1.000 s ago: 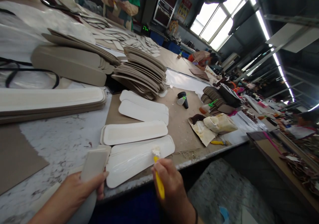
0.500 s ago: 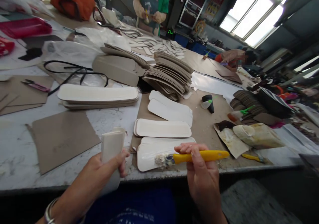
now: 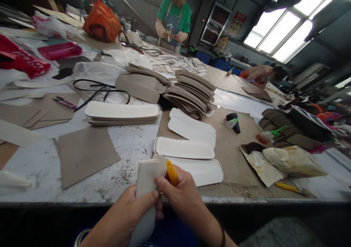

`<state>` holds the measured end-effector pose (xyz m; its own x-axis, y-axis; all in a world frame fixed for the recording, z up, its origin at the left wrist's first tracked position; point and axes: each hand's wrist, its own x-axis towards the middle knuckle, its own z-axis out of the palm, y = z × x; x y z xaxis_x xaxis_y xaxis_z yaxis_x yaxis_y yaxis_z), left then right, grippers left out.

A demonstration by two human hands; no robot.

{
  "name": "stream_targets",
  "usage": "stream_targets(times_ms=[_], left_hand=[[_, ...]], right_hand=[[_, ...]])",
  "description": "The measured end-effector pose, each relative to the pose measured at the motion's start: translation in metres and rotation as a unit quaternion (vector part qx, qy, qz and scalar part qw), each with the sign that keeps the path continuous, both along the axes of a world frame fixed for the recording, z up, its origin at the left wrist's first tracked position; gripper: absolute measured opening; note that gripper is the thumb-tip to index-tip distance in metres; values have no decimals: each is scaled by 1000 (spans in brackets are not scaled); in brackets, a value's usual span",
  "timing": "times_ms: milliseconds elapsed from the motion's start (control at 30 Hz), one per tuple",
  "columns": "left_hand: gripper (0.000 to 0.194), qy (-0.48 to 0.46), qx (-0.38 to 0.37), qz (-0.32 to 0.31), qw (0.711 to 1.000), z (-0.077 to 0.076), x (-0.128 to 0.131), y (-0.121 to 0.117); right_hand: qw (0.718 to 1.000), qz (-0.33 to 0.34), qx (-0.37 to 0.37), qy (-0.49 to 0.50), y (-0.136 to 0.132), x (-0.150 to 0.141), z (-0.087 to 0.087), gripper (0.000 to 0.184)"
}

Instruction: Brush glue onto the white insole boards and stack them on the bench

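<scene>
My left hand [image 3: 134,206] is closed round a bundle of cream strips [image 3: 146,175], held upright at the table's front edge. My right hand [image 3: 182,194] keeps the yellow-handled brush [image 3: 172,173] in its grip, handle pointing up and bristles hidden. Its thumb and fingers meet the bundle's right side, where one strip [image 3: 160,163] fans out from the rest. Just behind the right hand lies a white rounded panel [image 3: 208,172] with a wet-looking sheen. Beyond it are another white panel stack [image 3: 185,147] and two overlapping white panels [image 3: 189,128].
Brown curved panels [image 3: 192,93] are piled further back, left of a black holder with a small bottle [image 3: 232,123]. White-topped panels [image 3: 122,111] and a brown sheet [image 3: 87,155] lie left. A second yellow brush [image 3: 287,187] rests right. A person in green [image 3: 175,20] works across the table.
My right hand has moved left with the brush, from the glossy white panel to the bundle in my left hand, turning the handle upward. The bundle has shifted right in view.
</scene>
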<state>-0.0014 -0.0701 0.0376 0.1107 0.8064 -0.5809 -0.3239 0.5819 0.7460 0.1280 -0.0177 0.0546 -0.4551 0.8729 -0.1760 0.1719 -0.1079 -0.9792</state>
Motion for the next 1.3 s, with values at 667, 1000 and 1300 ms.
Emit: stream_targets(times_ms=[667, 1000, 1300], left_hand=[[55, -134, -34, 37, 990, -9, 10, -7], [62, -107, -57, 90, 989, -7, 15, -10], [39, -32, -44, 89, 995, -23, -15, -14]], right_hand=[[996, -82, -7, -17, 0, 12, -6, 24], [971, -197, -82, 106, 2, 27, -14, 51], [990, -121, -75, -20, 14, 97, 11, 43]])
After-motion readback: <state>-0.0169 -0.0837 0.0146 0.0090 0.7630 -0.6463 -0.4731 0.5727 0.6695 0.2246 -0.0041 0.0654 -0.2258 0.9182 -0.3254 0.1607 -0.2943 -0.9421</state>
